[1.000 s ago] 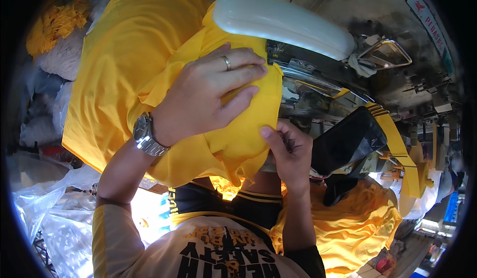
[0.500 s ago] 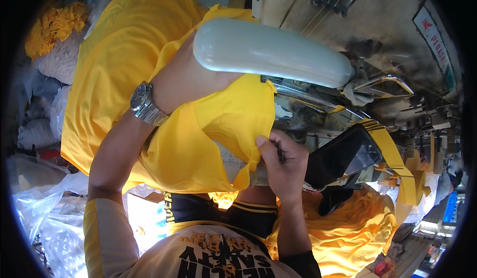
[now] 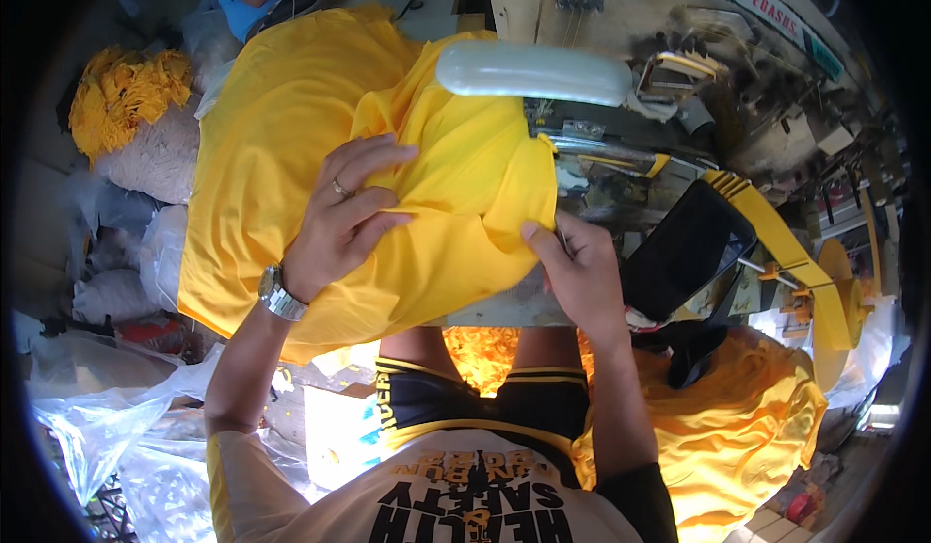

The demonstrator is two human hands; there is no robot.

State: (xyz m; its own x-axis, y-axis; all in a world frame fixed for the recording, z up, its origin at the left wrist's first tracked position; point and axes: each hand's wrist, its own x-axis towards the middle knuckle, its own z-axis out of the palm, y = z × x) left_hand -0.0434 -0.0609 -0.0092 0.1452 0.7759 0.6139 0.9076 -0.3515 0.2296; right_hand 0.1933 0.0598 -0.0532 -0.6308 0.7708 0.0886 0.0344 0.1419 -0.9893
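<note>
A large piece of yellow fabric (image 3: pixel 281 136) is spread over the work surface and runs up under a long pale rounded cover (image 3: pixel 533 71) on a sewing machine (image 3: pixel 621 136). My left hand (image 3: pixel 339 213), with a ring and a wristwatch, lies on the cloth with its fingers apart. At the cloth's right edge, my right hand (image 3: pixel 580 270) is closed, thumb against fingers, pinching the fabric near its corner. The pale cover hides part of the machine and the cloth under it.
A black phone-like device (image 3: pixel 689 247) stands beside a yellow curved strap (image 3: pixel 790 262), right of my right hand. More yellow cloth (image 3: pixel 727 436) is heaped at lower right. Clear plastic bags (image 3: pixel 145 388) and a yellow bundle (image 3: pixel 131 97) lie left. A blue-clad person (image 3: pixel 242 0) sits beyond.
My left hand has drawn back from beneath the pale cover and now rests on the cloth. The fabric's fold has dropped flatter. My right hand still pinches the edge. The view has shifted.
</note>
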